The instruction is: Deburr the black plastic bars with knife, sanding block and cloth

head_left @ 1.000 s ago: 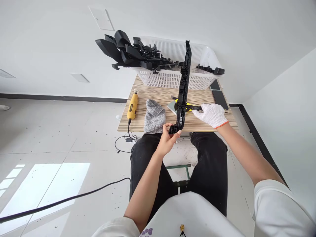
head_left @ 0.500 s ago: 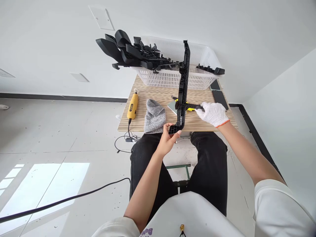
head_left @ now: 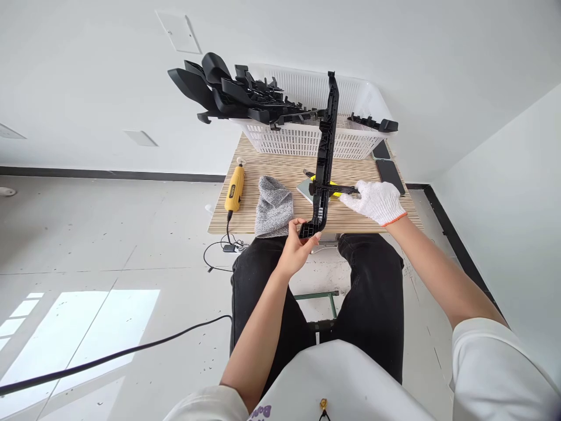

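Note:
My bare left hand (head_left: 298, 250) grips the lower, bent end of a long black plastic trim part (head_left: 325, 149), which stands nearly upright over the table. A thin arm branches off its lower half to the right. At that arm's tip is my right hand (head_left: 377, 202), in a white knit glove with an orange cuff. The tip sits between thumb and fingers, the fingers stretched a little to the left below it. Behind the part, partly hidden, lie a yellow-and-black tool (head_left: 336, 190) and a small pale green flat object (head_left: 305, 190).
A white slatted basket (head_left: 307, 140) holds several similar black parts (head_left: 236, 93), overhanging its left side. On the table (head_left: 219, 221) lie a yellow corded rotary tool (head_left: 235, 190), a crumpled grey cloth (head_left: 274, 210) and two phones (head_left: 391, 176) at the right.
My gloved right hand has shifted slightly left, and its fingers reach out further beneath the arm. The black part has barely moved; my left hand keeps its hold.

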Available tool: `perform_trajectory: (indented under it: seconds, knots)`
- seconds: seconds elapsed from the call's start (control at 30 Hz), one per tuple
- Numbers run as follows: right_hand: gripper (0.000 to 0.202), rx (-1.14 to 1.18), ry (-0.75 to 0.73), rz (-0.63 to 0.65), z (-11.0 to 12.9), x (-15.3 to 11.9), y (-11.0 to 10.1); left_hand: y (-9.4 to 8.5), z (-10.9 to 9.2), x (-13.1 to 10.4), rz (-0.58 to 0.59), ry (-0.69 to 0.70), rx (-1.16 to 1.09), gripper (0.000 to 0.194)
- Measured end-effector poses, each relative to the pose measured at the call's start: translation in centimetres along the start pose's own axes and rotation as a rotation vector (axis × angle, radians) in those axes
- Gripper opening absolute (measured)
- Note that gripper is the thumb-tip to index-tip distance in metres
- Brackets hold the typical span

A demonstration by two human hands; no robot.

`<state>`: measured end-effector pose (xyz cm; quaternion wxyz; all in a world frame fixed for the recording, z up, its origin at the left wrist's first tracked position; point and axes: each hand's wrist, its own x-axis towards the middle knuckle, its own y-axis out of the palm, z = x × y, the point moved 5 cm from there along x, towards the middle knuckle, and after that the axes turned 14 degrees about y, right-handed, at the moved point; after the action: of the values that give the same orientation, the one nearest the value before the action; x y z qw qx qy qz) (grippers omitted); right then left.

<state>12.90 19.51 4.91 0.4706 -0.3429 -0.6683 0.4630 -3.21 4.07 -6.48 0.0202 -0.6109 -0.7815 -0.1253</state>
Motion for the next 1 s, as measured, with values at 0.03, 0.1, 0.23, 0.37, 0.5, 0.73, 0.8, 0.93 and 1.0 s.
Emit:
perform_trajectory:
  seconds: [0.03, 0.1, 0.23, 0.37, 0.5, 0.73, 0.8, 0.93, 1.0]
  knots:
    - [0.076, 0.005, -0.003, 0.01, 0.0, 0.0, 0.0, 0.0, 0.0, 0.0, -0.003, -0.001, 0.005, 0.054]
    - [0.077, 0.003, -0.002, 0.026, 0.0, -0.1, -0.1, 0.0, 0.0, 0.0, -0.009, -0.004, 0.015, 0.054]
    - [0.071, -0.012, 0.011, 0.043, 0.1, -0.1, -0.3, -0.2, 0.1, 0.0, -0.022, 0.006, 0.038, 0.053]
    - [0.069, -0.01, 0.025, 0.043, 0.2, -0.1, -0.4, -0.1, 0.2, 0.0, -0.02, 0.007, 0.039, 0.052]
    - [0.058, -0.039, 0.031, 0.03, 0.1, -0.2, -0.2, 0.0, 0.1, 0.0, -0.021, -0.01, 0.029, 0.053]
    - [0.055, -0.05, 0.007, 0.077, 0.0, -0.2, 0.6, 0.1, 0.1, 0.1, -0.018, -0.025, 0.01, 0.054]
    - [0.057, -0.043, 0.0, 0.08, -0.1, -0.2, 0.7, 0.1, 0.1, 0.1, -0.018, -0.022, 0.004, 0.054]
    - [0.059, -0.025, -0.011, 0.091, -0.1, -0.3, 1.1, 0.2, 0.2, 0.0, -0.018, -0.031, 0.019, 0.056]
    - [0.06, -0.018, -0.015, 0.099, -0.1, -0.3, 1.3, 0.1, 0.3, -0.1, -0.023, -0.028, 0.021, 0.057]
